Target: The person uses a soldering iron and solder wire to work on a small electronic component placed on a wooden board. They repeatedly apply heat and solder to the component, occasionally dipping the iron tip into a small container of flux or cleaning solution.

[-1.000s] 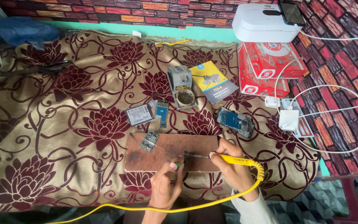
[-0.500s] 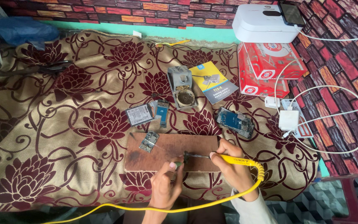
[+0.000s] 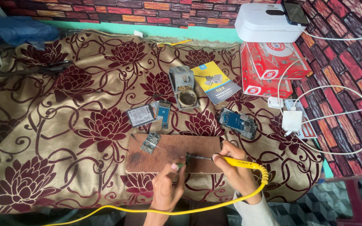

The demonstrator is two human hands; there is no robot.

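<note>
Soldering at the near edge of a worn brown wooden board [image 3: 177,147]; right hand [image 3: 236,171] closed around a yellow-handled soldering iron [image 3: 235,161], dark metal tip pointing left; left hand [image 3: 167,187] pinching a tiny part [image 3: 186,160] — too small to identify — right at that tip; probably best steadying both wrists and keeping the coiled yellow cord [image 3: 214,204] slack; lying beyond on glossy floral cloth [image 3: 63,125] — bare circuit boards [image 3: 151,142], a grey metal iron stand [image 3: 184,87].
</note>
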